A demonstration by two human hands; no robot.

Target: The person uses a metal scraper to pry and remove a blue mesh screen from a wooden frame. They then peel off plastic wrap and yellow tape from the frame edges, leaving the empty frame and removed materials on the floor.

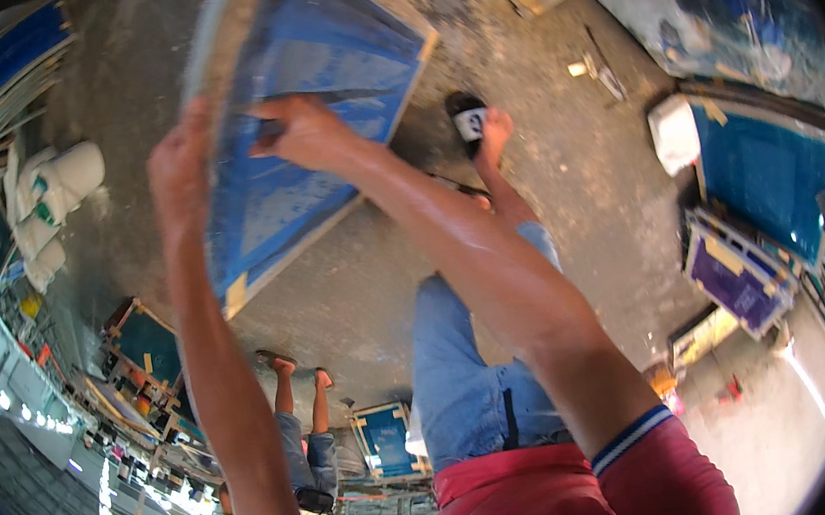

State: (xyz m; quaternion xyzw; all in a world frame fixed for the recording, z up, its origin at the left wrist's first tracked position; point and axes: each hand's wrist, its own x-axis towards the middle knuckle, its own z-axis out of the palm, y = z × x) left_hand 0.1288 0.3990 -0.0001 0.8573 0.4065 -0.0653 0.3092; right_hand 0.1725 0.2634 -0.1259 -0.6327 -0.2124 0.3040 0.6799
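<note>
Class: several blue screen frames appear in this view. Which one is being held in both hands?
The large blue frame at top centre: the left hand grips its left edge and the right hand presses on its face. The others lie or lean untouched on the floor.

blue screen frame cut off at top edge, left hand's fingers hidden behind it

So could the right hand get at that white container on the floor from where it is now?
Probably not as things stand. The right hand is pressed on the blue screen frame, and the white container sits well off on the floor, apart from it.
</note>
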